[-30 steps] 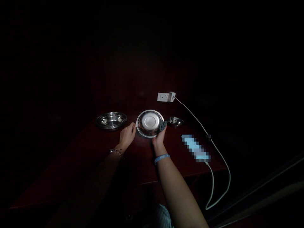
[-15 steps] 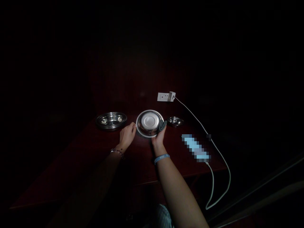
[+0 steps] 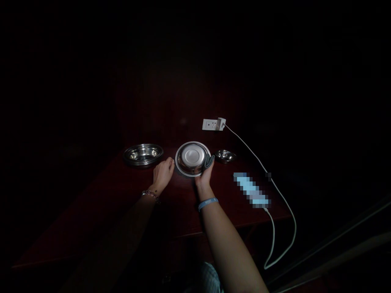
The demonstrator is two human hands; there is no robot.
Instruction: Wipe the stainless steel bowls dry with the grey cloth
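Apparently midway through a wipe, a person grips a folded grey cloth [image 3: 209, 161] in the right hand [image 3: 205, 178], fingers closed, against a steel bowl [image 3: 193, 156]. The left hand [image 3: 164, 172] is curled shut just beside its edge; whether it pinches the metal cannot be told. Continuing would likely call for a steady hold and firm cloth pressure. Tilted base toward the camera, the bowl gleams, smooth and wide-lipped, between stacked dishes [image 3: 143, 163] and a smaller bowl [image 3: 225, 156].
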